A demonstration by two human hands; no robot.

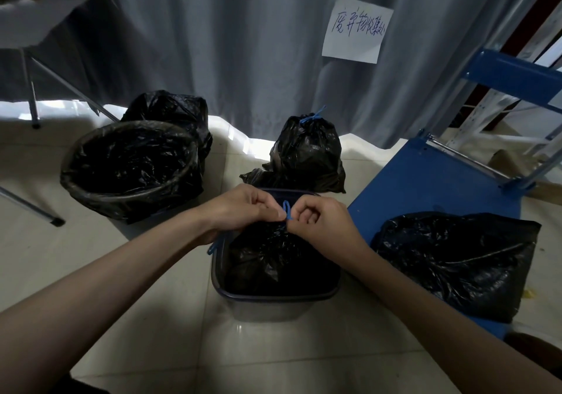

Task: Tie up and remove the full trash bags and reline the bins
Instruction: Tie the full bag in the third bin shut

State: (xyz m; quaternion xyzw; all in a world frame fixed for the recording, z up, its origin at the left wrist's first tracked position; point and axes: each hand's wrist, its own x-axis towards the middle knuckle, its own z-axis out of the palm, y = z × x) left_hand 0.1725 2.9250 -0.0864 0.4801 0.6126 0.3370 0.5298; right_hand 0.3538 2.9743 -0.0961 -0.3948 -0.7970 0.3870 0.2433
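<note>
A full black trash bag (270, 256) sits inside a rectangular dark bin (275, 301) on the floor in front of me. Its gathered neck carries a blue drawstring (286, 209). My left hand (243, 208) and my right hand (319, 217) meet over the bag's neck, each pinching the blue drawstring with curled fingers. One end of the string hangs down at the bin's left rim. A tied black bag (307, 153) with a blue knot stands behind the bin. A round bin (130, 168) at the left is lined with a black bag.
Another black bag (173, 107) lies behind the round bin. A further black bag (456, 263) rests on a blue platform (425, 180) at the right. A grey curtain with a paper note (355, 30) hangs behind. Table legs (30, 89) stand at the far left.
</note>
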